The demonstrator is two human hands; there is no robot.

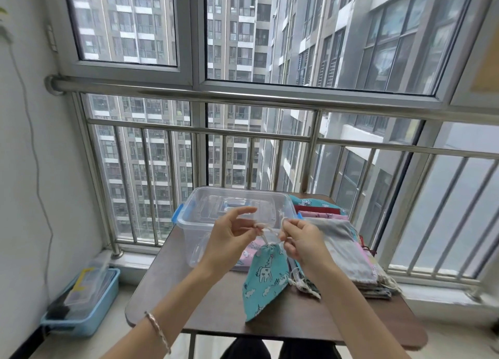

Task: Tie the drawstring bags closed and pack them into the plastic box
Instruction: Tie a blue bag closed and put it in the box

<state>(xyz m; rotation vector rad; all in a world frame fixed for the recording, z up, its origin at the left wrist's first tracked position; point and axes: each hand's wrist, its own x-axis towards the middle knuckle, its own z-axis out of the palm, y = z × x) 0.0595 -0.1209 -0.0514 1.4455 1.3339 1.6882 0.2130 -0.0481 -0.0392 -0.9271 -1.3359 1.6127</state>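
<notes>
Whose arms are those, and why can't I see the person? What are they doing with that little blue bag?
The camera sits on the person's head and looks down, so you see only their two arms. The left hand and the right hand each pinch the white drawstring of a teal bag with white animal drawings, tying it shut over a brown table. Behind it stands a clear plastic box with blue clips. To the right lies a pile of more cloth bags.

We see a light-blue plastic bin [81, 329] on the floor left of the dark brown table [162, 291], and a steel railing [243, 95] beyond its far edge.
</notes>
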